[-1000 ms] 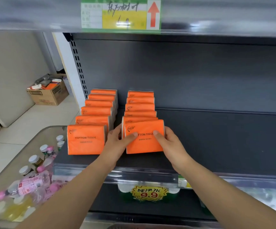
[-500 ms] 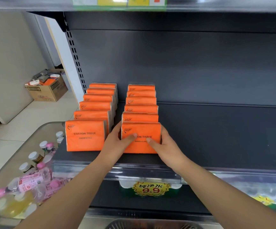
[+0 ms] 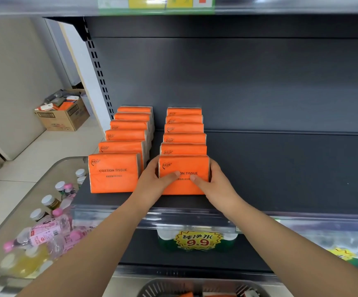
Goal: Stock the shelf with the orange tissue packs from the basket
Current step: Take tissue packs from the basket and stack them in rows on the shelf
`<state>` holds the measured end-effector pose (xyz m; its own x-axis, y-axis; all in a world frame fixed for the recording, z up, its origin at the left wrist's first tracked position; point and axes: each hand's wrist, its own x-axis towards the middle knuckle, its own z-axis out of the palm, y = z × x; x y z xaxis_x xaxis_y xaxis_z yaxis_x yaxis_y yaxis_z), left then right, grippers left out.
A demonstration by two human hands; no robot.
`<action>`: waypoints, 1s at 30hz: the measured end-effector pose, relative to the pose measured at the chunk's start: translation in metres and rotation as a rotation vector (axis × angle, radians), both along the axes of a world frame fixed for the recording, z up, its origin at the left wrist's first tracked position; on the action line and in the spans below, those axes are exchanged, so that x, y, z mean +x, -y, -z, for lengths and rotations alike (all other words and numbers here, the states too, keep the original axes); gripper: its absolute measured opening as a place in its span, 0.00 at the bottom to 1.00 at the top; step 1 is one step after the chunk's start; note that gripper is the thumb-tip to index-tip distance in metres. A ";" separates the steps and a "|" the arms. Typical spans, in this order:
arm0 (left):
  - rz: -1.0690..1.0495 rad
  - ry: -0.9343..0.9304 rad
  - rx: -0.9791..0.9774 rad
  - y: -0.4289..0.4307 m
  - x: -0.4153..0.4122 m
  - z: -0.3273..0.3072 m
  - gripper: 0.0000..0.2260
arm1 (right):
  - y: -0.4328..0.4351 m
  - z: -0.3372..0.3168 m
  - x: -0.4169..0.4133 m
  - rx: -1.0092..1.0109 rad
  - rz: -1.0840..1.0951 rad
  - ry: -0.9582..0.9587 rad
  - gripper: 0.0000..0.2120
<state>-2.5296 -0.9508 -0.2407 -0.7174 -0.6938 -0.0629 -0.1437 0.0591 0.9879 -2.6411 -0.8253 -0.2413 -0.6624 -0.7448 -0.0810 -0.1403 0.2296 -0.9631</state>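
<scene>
Left hand (image 3: 152, 181) and right hand (image 3: 215, 183) clamp the front tissue pack (image 3: 183, 168), a glossy orange rectangular block, upright on the matte dark shelf (image 3: 281, 179).

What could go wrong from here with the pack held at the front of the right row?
The front pack stands near the shelf edge; if the left hand and right hand release it leaning, it may tip off. Pushing it back could topple the upright packs behind it.
</scene>
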 end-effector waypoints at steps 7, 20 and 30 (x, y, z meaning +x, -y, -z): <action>-0.068 0.009 0.021 0.001 -0.001 -0.006 0.27 | -0.003 -0.009 -0.004 0.013 0.000 -0.030 0.31; -0.084 0.087 -0.444 -0.019 0.000 -0.044 0.22 | -0.026 -0.049 0.004 0.104 -0.031 -0.420 0.30; -0.007 0.320 -0.908 -0.045 0.024 -0.054 0.29 | -0.049 -0.059 0.021 0.354 -0.052 -0.815 0.30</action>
